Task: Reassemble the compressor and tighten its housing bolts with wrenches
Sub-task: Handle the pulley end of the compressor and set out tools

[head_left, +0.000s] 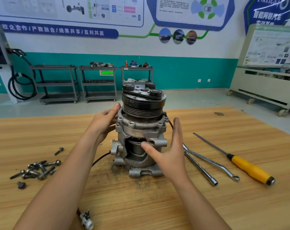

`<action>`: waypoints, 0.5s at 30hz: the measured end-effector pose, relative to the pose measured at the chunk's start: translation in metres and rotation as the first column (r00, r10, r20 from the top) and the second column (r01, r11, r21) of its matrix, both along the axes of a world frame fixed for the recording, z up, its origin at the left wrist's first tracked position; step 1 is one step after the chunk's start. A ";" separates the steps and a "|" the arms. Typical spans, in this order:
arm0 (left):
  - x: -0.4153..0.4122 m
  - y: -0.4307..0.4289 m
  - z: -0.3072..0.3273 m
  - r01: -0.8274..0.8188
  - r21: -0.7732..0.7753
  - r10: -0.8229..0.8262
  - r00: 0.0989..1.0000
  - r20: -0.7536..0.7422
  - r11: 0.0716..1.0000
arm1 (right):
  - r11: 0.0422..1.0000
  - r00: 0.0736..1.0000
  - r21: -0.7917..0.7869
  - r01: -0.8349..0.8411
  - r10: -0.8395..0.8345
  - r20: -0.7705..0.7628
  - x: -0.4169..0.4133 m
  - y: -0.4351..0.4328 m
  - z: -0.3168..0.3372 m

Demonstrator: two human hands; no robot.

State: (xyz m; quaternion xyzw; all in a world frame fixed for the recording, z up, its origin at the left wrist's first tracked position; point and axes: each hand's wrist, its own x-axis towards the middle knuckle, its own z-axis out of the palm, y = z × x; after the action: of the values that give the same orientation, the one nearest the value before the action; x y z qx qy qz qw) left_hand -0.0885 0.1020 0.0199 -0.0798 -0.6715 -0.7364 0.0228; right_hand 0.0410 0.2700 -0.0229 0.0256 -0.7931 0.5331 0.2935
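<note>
Compressor is standing stacked; left hand is gripping its flange, right hand is spreading flat beside it. Bolts are lying loose (wrenches untouched), so bolting is apparently pending.

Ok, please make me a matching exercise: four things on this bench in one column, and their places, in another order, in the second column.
1. bolts
2. screwdriver
3. compressor
4. white connector

A. in the centre, standing upright
B. farthest to the right
C. at the bottom edge of the view
D. in a heap at the left

Pairs: 1-D, 2-B, 3-A, 4-C
</note>
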 end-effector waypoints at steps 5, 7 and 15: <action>0.002 0.005 0.015 -0.015 -0.063 0.020 0.996 0.081 0.998 | 1.000 0.999 0.024 0.000 -0.001 0.047 -0.006 -0.001 0.001; 0.006 0.003 0.016 -0.013 -0.063 0.019 0.995 0.100 0.998 | 1.000 1.000 0.016 0.003 -0.003 0.014 -0.005 -0.001 0.001; 0.037 0.002 0.008 0.183 -0.114 -0.194 0.977 -0.090 0.976 | 0.999 0.999 -0.029 0.040 -0.041 -0.023 -0.001 -0.012 0.002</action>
State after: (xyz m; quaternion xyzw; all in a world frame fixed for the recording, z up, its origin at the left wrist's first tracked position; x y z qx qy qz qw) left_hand -0.0513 0.1038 0.0283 -0.1813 -0.6968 -0.6937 -0.0176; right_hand 0.0403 0.2578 -0.0208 0.0116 -0.7821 0.5381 0.3140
